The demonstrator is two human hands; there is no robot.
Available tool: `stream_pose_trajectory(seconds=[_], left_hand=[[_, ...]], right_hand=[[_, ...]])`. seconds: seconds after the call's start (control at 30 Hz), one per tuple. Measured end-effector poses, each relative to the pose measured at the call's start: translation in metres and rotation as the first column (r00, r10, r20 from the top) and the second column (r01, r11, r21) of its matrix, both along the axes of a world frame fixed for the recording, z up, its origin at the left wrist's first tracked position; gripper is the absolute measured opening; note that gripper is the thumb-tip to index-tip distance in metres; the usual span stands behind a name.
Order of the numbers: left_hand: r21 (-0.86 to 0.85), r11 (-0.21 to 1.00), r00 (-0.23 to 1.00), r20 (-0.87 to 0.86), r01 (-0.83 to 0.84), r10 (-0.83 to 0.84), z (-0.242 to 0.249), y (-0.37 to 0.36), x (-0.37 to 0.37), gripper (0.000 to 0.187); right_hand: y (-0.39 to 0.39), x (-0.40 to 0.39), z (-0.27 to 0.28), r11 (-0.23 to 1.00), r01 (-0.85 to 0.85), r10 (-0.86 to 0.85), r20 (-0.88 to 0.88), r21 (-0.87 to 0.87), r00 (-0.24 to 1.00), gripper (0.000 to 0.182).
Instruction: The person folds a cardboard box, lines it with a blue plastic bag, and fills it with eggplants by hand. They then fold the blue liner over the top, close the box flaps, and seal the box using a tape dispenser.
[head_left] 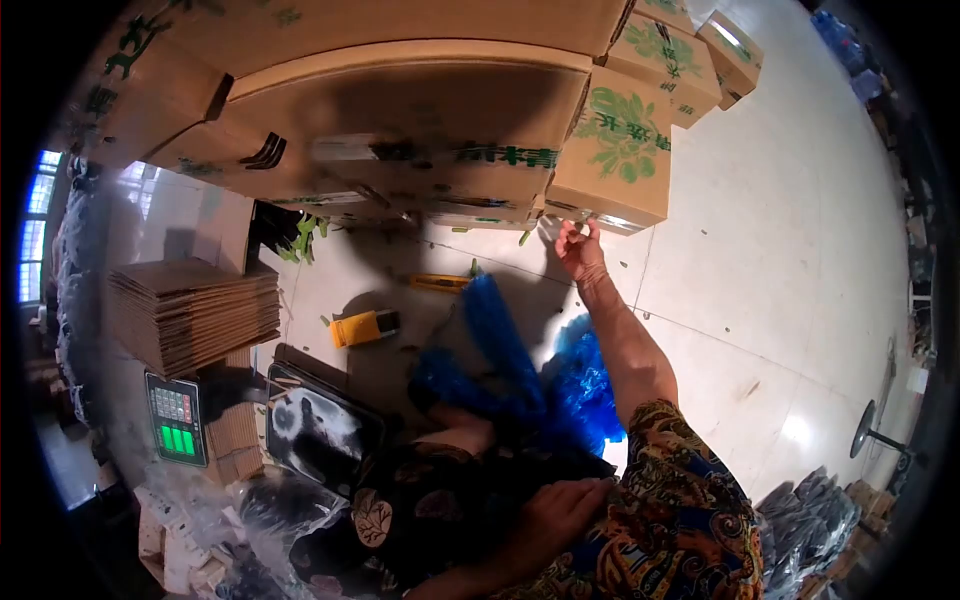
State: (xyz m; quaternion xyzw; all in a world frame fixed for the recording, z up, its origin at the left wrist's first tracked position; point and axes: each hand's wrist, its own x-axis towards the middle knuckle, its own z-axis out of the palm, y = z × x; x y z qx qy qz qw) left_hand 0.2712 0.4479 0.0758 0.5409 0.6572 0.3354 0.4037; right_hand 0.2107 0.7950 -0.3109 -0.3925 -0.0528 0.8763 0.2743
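My right hand [581, 252] reaches forward, fingers curled together at the lower edge of a cardboard box [620, 150] printed with green leaves and characters. A shiny strip of clear tape [610, 221] runs along that edge. What the fingertips hold, if anything, I cannot tell. Across my lap lies my left hand [568, 508], flat and holding nothing, on dark patterned cloth. Crumpled blue plastic [580, 375] is on the floor below my right forearm, with another blue length [500, 325] beside it. A large cardboard box [420, 110] fills the upper view.
On the floor are a yellow-and-black tool [362, 328] and a slim yellow tool [438, 283]. Flattened cartons [195, 310] are stacked at left, above a scale display [176, 420] with lit green digits. Green vegetables [303, 240] show behind. More boxes [665, 65] stand far right.
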Motion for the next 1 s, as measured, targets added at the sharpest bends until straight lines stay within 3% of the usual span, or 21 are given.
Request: stream_pose_trajectory(seconds=[0.07,0.2,0.33,0.43,0.47,0.57,0.7,0.87,0.9,1.0], left_hand=[[0.012,1.0,1.0,0.0,-0.011,0.011,-0.002,-0.002,0.001,0.045],[0.013,1.0,1.0,0.006,-0.012,0.012,-0.002,-0.001,0.0,0.047],[0.023,1.0,1.0,0.001,-0.015,0.015,-0.003,-0.002,-0.001,0.049],[0.011,1.0,0.999,0.033,-0.014,0.013,0.003,0.001,-0.004,0.049],[0.004,1.0,0.999,0.035,0.001,-0.001,0.003,0.001,-0.004,0.049],[-0.006,1.0,0.999,0.041,0.028,-0.028,0.001,0.001,-0.004,0.048],[0.008,1.0,0.999,0.04,0.025,-0.025,0.0,0.0,-0.002,0.047],[0.022,0.999,0.998,0.05,0.026,-0.027,0.004,0.007,-0.005,0.048],[0.039,0.999,0.999,0.047,0.024,-0.025,0.001,0.008,-0.005,0.048],[0.012,1.0,1.0,0.02,0.015,-0.015,0.0,0.005,-0.002,0.048]], right_hand=[[0.007,0.003,0.002,1.0,-0.002,0.002,0.028,0.002,1.0,0.018],[0.004,0.011,0.012,0.974,-0.01,-0.021,0.135,0.225,0.991,0.019],[0.007,0.023,0.027,0.993,-0.095,0.086,0.125,0.067,0.988,0.024],[-0.015,0.016,0.047,0.984,-0.065,0.041,0.151,0.163,0.988,0.034],[-0.016,0.015,0.056,0.995,-0.038,0.029,0.101,0.092,0.995,0.043],[-0.008,0.006,0.04,0.991,0.133,-0.133,0.017,0.017,0.991,0.043],[-0.002,0.001,0.023,0.982,0.168,-0.166,-0.03,0.091,0.986,0.038],[-0.008,0.015,0.027,0.977,-0.02,0.017,0.015,0.21,1.0,0.014],[-0.015,0.001,0.057,0.986,-0.008,-0.021,0.172,0.165,0.985,0.019],[-0.016,-0.018,0.093,0.953,-0.215,0.156,0.264,0.213,0.952,0.026]])
